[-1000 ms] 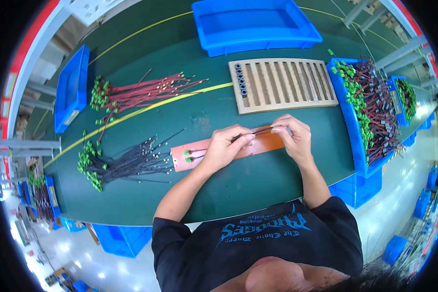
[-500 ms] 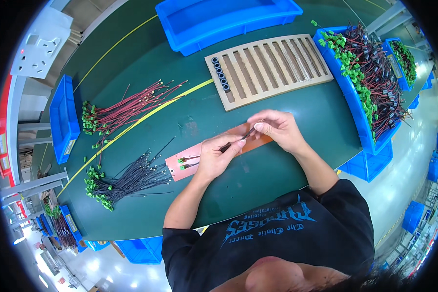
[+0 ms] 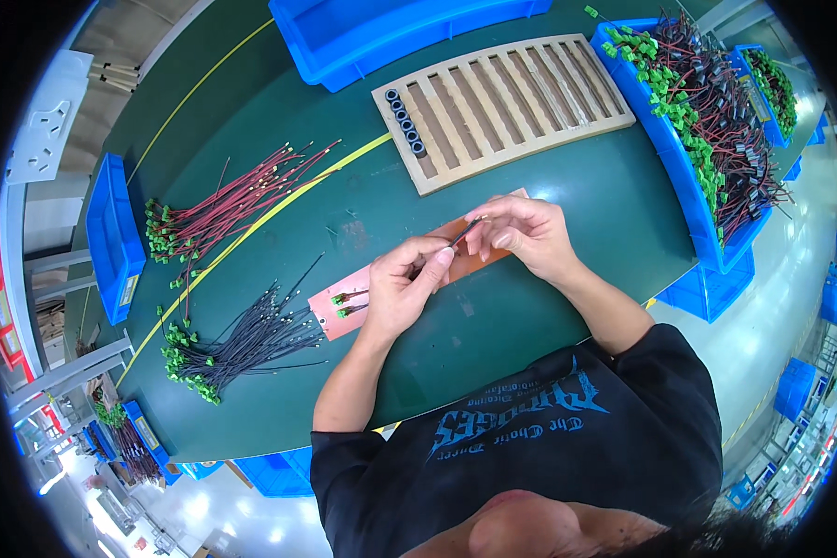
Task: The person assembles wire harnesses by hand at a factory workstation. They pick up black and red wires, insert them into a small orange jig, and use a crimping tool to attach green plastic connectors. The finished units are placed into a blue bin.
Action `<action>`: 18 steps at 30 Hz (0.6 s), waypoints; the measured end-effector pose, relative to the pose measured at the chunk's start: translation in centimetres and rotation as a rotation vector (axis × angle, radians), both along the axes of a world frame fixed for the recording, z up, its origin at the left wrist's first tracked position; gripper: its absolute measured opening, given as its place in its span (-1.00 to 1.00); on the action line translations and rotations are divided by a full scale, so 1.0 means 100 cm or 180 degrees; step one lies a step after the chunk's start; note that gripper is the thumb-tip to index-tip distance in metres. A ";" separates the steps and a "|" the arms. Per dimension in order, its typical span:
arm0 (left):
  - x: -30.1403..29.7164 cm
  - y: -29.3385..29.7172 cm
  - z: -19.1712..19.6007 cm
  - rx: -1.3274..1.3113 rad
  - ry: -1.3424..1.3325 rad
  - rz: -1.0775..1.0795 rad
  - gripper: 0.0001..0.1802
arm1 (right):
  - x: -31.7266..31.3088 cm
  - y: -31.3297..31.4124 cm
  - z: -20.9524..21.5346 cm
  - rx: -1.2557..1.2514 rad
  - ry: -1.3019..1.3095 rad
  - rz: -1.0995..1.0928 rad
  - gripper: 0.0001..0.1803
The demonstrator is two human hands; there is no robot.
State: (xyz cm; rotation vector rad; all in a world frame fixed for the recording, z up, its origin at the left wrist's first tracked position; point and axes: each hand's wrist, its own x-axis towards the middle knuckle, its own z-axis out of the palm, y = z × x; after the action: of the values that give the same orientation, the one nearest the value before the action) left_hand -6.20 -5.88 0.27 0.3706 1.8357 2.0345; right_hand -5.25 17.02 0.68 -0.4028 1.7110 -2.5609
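A thin black wire (image 3: 465,232) is pinched between the thumb and fingers of my left hand (image 3: 405,286). It slants up toward the right, and its far end lies at the curled fingers of my right hand (image 3: 533,238). My fingers partly hide the wire. Under both hands lies a long orange-pink strip board (image 3: 338,327). Two short leads with green connectors (image 3: 341,299) rest on its left part, beside my left wrist. Left of the board is a fanned bundle of black wires (image 3: 251,337) with green connectors; a bundle of red wires (image 3: 235,206) lies farther back.
Behind my hands stands a slotted wooden rack (image 3: 456,181), with a row of black ring-shaped parts (image 3: 405,124) in its left slot. A blue bin (image 3: 656,153) heaped with wired connectors is at right. Other blue trays stand at the back (image 3: 344,70) and left (image 3: 112,232).
The view has shifted slightly. My right thumb and index finger have parted a little at the wire's end. My left hand still grips the wire.
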 end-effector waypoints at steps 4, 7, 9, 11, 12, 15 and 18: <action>0.003 0.003 0.000 0.0067 0.0004 0.0023 -0.86 | 0.001 -0.001 0.006 0.0481 0.0043 -0.0234 -0.81; 0.003 0.006 0.001 0.0085 0.0006 0.0023 -0.86 | -0.001 0.001 0.006 0.0789 -0.0053 -0.0307 -0.86; 0.003 0.005 0.001 0.0071 -0.0024 0.0016 -0.85 | -0.001 0.000 0.007 0.0840 -0.0139 -0.0292 -0.86; 0.002 0.004 0.000 0.0078 -0.0049 -0.0043 -0.85 | 0.000 0.000 0.008 0.0930 -0.0175 -0.0297 -0.85; 0.002 0.004 0.001 0.0125 -0.0084 -0.0022 -0.85 | 0.000 0.000 0.007 0.0923 -0.0162 -0.0302 -0.85; 0.002 0.005 0.003 0.0239 -0.0151 0.0034 -0.86 | -0.001 0.000 0.003 0.0912 -0.0086 -0.0271 -0.84; 0.002 0.005 0.002 0.0231 -0.0139 0.0047 -0.86 | -0.001 0.002 0.002 0.0946 -0.0066 -0.0134 -0.82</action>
State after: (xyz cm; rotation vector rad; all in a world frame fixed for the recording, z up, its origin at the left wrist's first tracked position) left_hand -5.97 -5.42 0.45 0.3306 1.7475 2.1067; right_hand -5.36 17.18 0.91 -0.3261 2.0691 -2.2734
